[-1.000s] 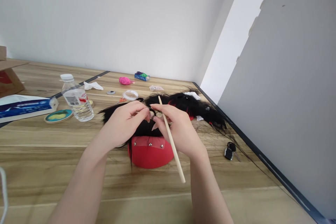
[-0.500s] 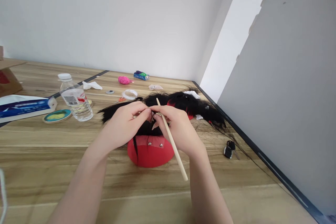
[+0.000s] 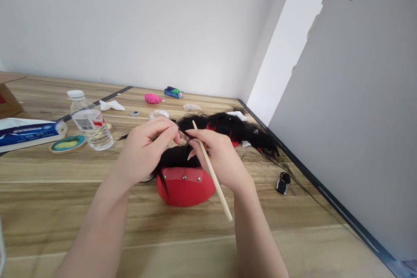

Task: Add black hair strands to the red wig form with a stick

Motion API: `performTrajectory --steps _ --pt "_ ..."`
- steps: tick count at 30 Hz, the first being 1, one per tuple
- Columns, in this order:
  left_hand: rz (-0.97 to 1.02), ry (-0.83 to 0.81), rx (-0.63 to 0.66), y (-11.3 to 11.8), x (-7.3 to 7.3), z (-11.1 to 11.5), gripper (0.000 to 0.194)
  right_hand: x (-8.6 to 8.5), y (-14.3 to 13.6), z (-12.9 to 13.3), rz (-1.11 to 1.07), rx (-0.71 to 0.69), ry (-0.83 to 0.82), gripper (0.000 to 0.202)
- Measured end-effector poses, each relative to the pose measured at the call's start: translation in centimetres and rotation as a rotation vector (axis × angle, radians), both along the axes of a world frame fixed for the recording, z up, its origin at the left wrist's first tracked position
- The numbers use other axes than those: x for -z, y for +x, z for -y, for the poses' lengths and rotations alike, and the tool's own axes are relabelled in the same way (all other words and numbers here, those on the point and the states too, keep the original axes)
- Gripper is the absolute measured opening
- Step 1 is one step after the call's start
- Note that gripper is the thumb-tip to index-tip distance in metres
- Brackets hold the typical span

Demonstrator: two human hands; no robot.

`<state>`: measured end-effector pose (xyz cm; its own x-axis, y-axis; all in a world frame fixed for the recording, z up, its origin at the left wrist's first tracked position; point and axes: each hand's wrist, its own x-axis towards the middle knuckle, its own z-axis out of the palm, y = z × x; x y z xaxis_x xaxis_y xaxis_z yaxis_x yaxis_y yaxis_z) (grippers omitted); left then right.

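Note:
A red rounded form [image 3: 185,194] sits on the table in front of me. Black hair [image 3: 180,157] lies across its top, and a strip below the hair is fixed with silver pins [image 3: 184,177]. Closed above the form, my left hand [image 3: 145,150] pinches a thin strand of black hair [image 3: 184,134]. My right hand [image 3: 223,158], just right of it, grips a pale wooden stick [image 3: 215,178] that slants down toward me. The strand runs between both hands' fingertips. What the right fingertips do with it is too small to tell.
Behind the hands lies more black hair [image 3: 257,137] with red parts. At left stand a water bottle [image 3: 89,124], a round painted plaque [image 3: 68,143] and a blue packet [image 3: 31,134]. Keys [image 3: 282,183] lie at right. Pink yarn [image 3: 152,98] is farther back.
My left hand has drawn away leftward from the right one, with the strand now showing between them. Another pin on the form has come into view. My right hand keeps the stick at nearly the same slant.

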<state>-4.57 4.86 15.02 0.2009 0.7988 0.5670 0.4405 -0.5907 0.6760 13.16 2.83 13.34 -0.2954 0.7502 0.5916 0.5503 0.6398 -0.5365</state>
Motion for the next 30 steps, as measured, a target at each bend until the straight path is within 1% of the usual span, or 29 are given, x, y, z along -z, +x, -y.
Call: performTrajectory --steps 5,8,12,17,20,25,30 --pt "0.193 0.047 0.006 -0.34 -0.06 0.02 0.027 0.02 -0.06 -0.01 0.019 0.008 0.004 0.025" --pt "0.211 0.043 0.012 -0.47 -0.05 -0.12 0.027 0.03 -0.09 -0.05 0.029 0.010 0.006 0.025" --pt "0.142 0.002 0.016 -0.37 -0.09 -0.18 0.027 0.07 -0.07 -0.11 0.039 0.017 0.009 0.024" --pt "-0.005 -0.046 0.013 -0.08 -0.37 0.09 0.028 0.08 -0.09 -0.12 0.062 0.017 0.018 0.024" --pt "-0.068 -0.048 0.028 -0.07 -0.45 0.13 0.029 0.04 -0.26 -0.11 0.081 0.022 0.026 0.023" --pt "-0.111 -0.041 0.032 -0.27 -0.33 0.07 0.029 0.01 -0.49 -0.17 0.118 0.009 -0.023 0.018" --pt "-0.120 -0.050 0.035 -0.22 -0.25 0.06 0.029 0.02 -0.41 -0.30 0.137 0.000 -0.045 0.017"
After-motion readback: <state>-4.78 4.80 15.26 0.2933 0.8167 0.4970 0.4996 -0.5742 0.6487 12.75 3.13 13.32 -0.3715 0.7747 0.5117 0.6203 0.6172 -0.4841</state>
